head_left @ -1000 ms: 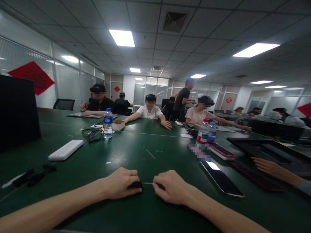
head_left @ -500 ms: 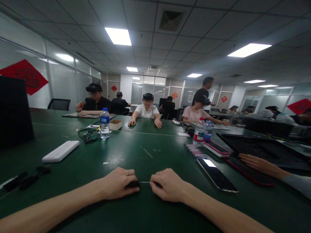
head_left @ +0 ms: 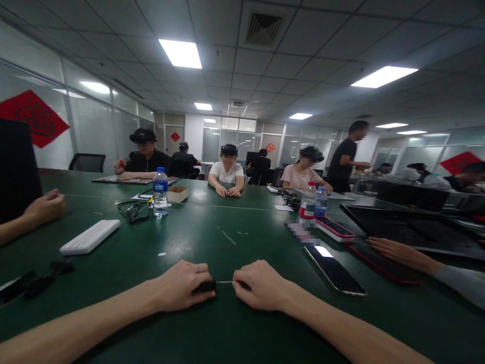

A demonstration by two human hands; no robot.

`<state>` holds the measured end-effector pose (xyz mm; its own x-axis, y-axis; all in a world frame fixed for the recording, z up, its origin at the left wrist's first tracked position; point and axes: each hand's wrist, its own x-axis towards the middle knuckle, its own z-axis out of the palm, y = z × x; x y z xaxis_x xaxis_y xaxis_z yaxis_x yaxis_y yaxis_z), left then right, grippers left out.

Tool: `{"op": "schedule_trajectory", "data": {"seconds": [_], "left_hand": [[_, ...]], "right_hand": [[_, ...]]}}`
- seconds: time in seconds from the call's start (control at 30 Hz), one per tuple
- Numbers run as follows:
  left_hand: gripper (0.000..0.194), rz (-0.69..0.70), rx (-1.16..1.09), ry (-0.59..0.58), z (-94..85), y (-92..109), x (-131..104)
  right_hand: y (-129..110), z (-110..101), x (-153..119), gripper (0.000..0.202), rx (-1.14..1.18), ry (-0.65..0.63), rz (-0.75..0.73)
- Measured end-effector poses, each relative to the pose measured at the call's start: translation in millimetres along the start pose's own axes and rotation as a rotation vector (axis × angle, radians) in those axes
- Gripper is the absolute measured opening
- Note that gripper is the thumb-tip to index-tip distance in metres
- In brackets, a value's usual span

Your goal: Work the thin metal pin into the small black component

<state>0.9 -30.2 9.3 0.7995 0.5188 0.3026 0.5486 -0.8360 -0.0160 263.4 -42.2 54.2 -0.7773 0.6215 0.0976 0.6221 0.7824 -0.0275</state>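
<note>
On the green table my two hands face each other, close together. My left hand, with a ring on one finger, is closed round a small black piece that pokes out beside the fingertips. A thin pale rod runs from this piece across the short gap to my right hand. The right fingers are curled and pinch the rod's other end, which they hide. A phone with a partly lit screen lies to the right of my right hand.
At left are a white power strip and black clip-like items. Ahead stand a water bottle and an open box. Other people's hands rest at far left and on the right, near a black tray-like panel.
My hands and the rod keep nearly the same pose. Another person's hand has come in at left. The person opposite has drawn both hands together, and a standing person has moved right.
</note>
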Motion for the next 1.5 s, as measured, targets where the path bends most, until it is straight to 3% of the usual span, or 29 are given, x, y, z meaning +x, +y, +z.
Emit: {"op": "schedule_trajectory", "data": {"seconds": [0.53,1.5], "left_hand": [[0.026,-0.037,0.017,0.013,2.2,-1,1],[0.032,-0.025,0.112,0.024,-2.6,-5,0]], "right_hand": [[3,6,-1,0.023,-0.018,0.094,-0.005],[6,15,9,0.028,-0.009,0.063,-0.032]]}}
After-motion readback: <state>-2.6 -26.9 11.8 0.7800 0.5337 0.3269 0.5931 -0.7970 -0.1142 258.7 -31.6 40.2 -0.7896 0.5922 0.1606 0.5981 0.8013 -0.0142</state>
